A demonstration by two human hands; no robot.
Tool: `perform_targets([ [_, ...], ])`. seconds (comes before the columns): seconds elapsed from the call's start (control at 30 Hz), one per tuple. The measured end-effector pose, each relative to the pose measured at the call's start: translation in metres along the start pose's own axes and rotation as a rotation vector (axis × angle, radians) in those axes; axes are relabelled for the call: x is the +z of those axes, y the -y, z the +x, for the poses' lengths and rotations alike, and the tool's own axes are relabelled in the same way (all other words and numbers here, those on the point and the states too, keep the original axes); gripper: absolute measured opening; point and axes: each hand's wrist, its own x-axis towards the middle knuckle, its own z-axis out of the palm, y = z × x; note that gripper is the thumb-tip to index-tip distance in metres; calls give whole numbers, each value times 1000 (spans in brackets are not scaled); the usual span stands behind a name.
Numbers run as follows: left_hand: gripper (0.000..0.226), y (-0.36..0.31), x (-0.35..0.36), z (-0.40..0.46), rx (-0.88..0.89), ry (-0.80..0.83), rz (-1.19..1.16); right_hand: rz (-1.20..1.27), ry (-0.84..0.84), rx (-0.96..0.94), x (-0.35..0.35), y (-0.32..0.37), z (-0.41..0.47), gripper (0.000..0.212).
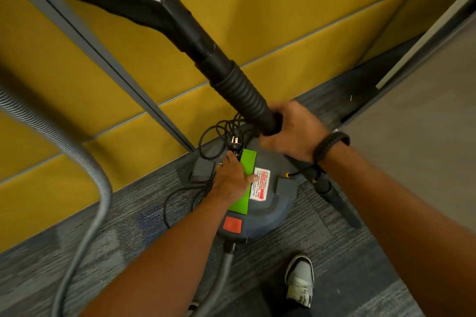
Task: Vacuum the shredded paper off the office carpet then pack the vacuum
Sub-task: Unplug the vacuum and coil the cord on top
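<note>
**Ana:** Down at floor level, both hands are busy. That right hand [291,131] is wrapped tight round the end of the black wand [180,31], just below its ribbed cuff, and it holds the wand lifted, slanting up and away to the left across the whole view.

**Ben:** And the left hand [230,180]?

**Ana:** Resting on top of the vacuum [265,203], palm down, fingers spread over the green strip [244,180], thumb reaching onto the white and red label [261,184]. It isn't clamped on anything that I can make out.

**Ben:** So the hands are apart, one up, one down. Where's the machine itself?

**Ana:** Sitting on the grey striped carpet [322,239], close to the yellow wall panels [257,8]. Red button [232,224] at the near end, grey hose [85,162] leaving from just below it and looping up the left side of the view.

**Ben:** The cable?

**Ana:** Black power cord [219,131] bundled loosely at the far end, plug [235,142] lying on top, prongs showing. A dark narrow nozzle [340,203] lies to the right of the body.

**Ben:** Anything else?

**Ana:** Black bracelet [331,145] on the right wrist, and a grey shoe [300,280] planted on the carpet behind the machine. No paper shreds that I can pick out.
</note>
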Motion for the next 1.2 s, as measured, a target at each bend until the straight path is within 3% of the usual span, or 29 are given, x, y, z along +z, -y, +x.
perform_targets([
  [0.1,123,-18,5,9,-31,8,38,233,-79,65,14,-42,-19,21],
  [0.27,124,-36,10,23,-10,-7,70,225,-278,136,-10,-77,-36,23],
  [0.43,123,-59,11,34,18,-12,80,264,-307,40,-49,-77,-33,30],
  [0.57,121,-90,15,51,68,-25,61,253,-343,-33,-67,-72,-21,17],
  [1.0,109,-180,34,77,190,-46,182,289,-380,-27,-106,-90,-12,20],
  [1.2,107,-177,23,72,225,67,165,292,-418,-21,-120,-90,-17,22],
])
